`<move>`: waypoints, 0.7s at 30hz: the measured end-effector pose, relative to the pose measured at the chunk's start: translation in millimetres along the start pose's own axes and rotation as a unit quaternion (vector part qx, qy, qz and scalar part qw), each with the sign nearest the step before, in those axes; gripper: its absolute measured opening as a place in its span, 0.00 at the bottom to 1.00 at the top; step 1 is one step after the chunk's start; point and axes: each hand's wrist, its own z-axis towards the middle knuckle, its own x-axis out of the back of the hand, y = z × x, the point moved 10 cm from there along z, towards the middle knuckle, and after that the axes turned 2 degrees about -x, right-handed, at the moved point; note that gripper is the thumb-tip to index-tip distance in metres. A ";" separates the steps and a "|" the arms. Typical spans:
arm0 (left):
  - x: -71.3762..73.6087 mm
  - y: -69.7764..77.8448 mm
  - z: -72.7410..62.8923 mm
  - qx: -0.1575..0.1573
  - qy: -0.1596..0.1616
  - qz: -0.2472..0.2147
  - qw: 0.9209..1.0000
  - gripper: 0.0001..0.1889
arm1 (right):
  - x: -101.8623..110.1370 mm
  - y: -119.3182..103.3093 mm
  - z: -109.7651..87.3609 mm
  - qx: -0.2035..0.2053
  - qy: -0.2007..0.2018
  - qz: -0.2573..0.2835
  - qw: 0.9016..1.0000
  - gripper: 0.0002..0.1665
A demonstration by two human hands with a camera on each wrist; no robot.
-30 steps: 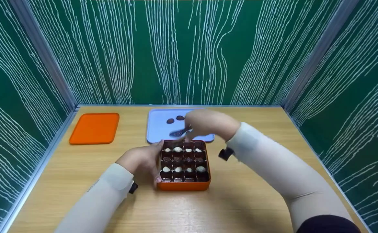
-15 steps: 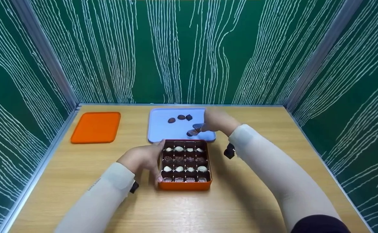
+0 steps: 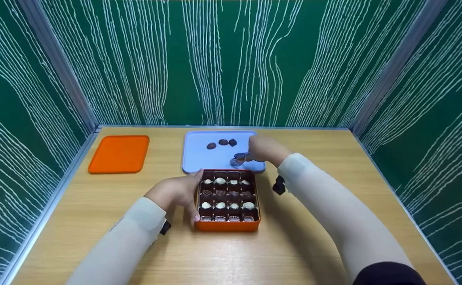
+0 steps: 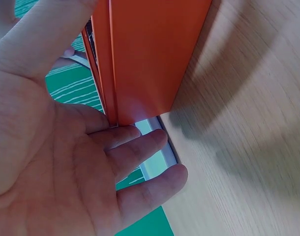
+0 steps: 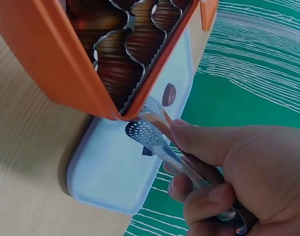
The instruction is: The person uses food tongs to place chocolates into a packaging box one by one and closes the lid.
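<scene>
An orange box [image 3: 227, 226] with a dark divided insert stands on the table. White chocolates [image 3: 220, 181] and dark chocolates [image 3: 220, 193] sit in rows in its compartments. My left hand [image 3: 177, 192] grips the box's left side, thumb at the front corner and fingers toward the back corner; the left wrist view shows the palm [image 4: 46, 147] beside the orange wall. My right hand [image 3: 266, 148] holds metal tongs [image 5: 165, 150] with perforated ends, low over the blue tray [image 3: 199, 160]. A dark chocolate [image 5: 148, 151] is partly hidden behind the tong ends; whether they touch it I cannot tell.
Toward the tray's back lie a round chocolate [image 3: 211, 145], an oval chocolate [image 3: 223, 141] and a square chocolate [image 3: 232, 141]. An orange lid-like tray [image 3: 119, 154] lies at the table's back left. Green walls [image 3: 231, 63] with white lines enclose the table.
My right hand has moved right with the tongs, from near the box's back edge to the tray's right part, then slowed there. The left hand has stayed on the box.
</scene>
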 end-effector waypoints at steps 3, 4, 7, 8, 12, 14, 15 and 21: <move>-0.3 0.9 -0.1 -0.004 0.001 0.003 1.000 0.90 | 6.3 0.8 -10.0 0.021 0.009 -0.008 1.000 0.13; -0.5 0.5 -0.4 -0.004 0.000 0.002 1.000 0.90 | 9.5 0.2 -14.7 0.033 0.017 -0.008 0.999 0.10; -0.1 -0.3 -1.5 -0.002 -0.001 0.002 1.000 0.90 | 20.1 -0.5 -29.1 0.066 0.040 -0.014 0.997 0.07; 0.6 -0.8 -1.9 -0.001 -0.001 0.003 1.000 0.90 | 23.9 -0.9 -33.0 0.075 0.048 -0.019 0.996 0.07; 2.7 -3.5 -3.4 0.002 0.000 0.001 1.000 0.90 | 31.8 2.5 -41.2 0.078 0.058 -0.026 0.995 0.09; 2.7 -4.2 -3.3 0.003 0.001 -0.003 1.000 0.90 | 31.5 5.8 -41.0 0.069 0.056 -0.024 0.996 0.12; 2.4 -4.1 -3.1 0.002 0.001 -0.005 1.000 0.90 | 30.7 8.1 -40.3 0.061 0.056 -0.023 0.996 0.12; -0.1 1.4 -1.4 0.000 0.000 -0.004 1.000 0.91 | 26.3 14.4 -39.5 0.025 0.068 -0.090 0.993 0.15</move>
